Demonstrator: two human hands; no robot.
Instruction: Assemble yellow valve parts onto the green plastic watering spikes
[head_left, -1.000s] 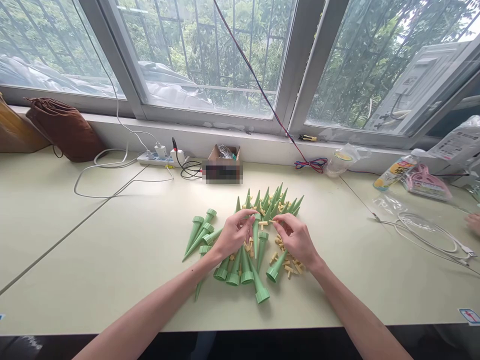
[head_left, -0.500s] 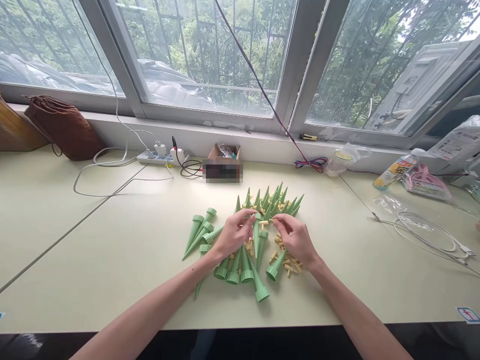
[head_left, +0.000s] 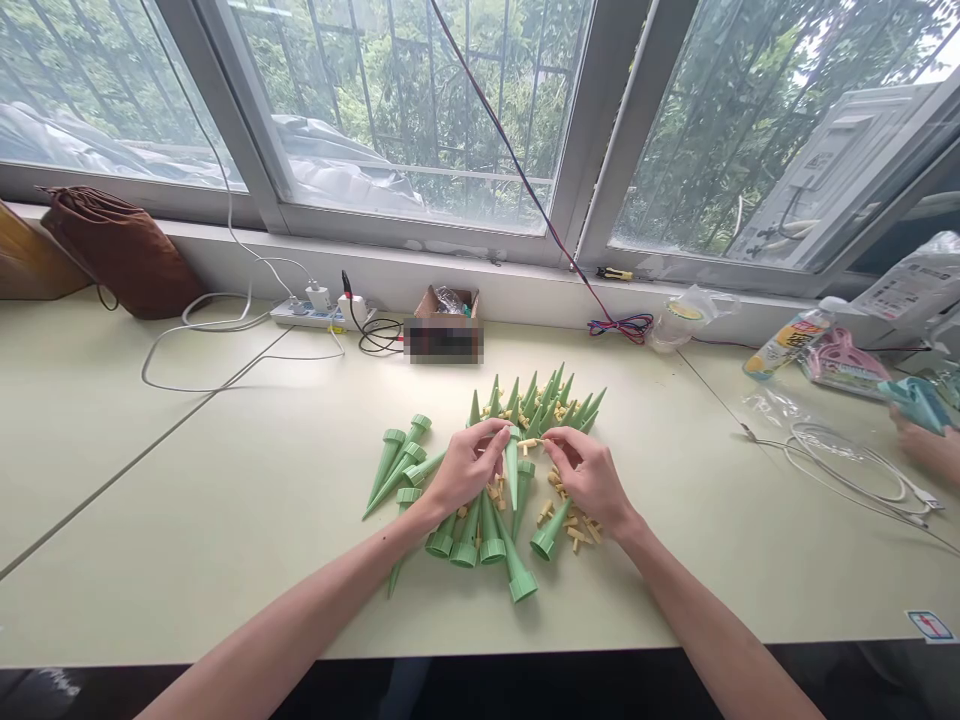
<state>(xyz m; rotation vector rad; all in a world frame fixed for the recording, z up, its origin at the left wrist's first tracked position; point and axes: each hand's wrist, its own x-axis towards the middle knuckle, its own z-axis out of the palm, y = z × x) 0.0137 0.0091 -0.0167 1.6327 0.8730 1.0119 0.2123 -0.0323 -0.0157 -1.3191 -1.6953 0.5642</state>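
Observation:
My left hand [head_left: 466, 468] pinches the capped top of a green watering spike [head_left: 512, 478], which hangs with its tip downward. In the fingers of my right hand [head_left: 592, 480] is a small pale-yellow T-shaped valve [head_left: 529, 444], held level beside the spike's cap. Whether the valve touches the spike I cannot tell. Below my hands lie several loose green spikes [head_left: 493, 545] with ribbed caps. Loose yellow valves [head_left: 577, 535] are scattered under my right hand. Behind my hands lies a pile of spikes [head_left: 555, 395] with yellow valves among them, tips pointing up and away.
A small cardboard box [head_left: 448, 305] and a power strip [head_left: 315, 315] stand by the window. At the right are a bottle [head_left: 787, 345], a white cable [head_left: 847, 470] and a pink dustpan-like item [head_left: 844, 360]. Another person's hand [head_left: 934, 450] holds something teal [head_left: 916, 402] there.
Another person's hand with a teal thing has come in at the right edge. My hands keep almost the same place and hold; the view has shifted slightly.

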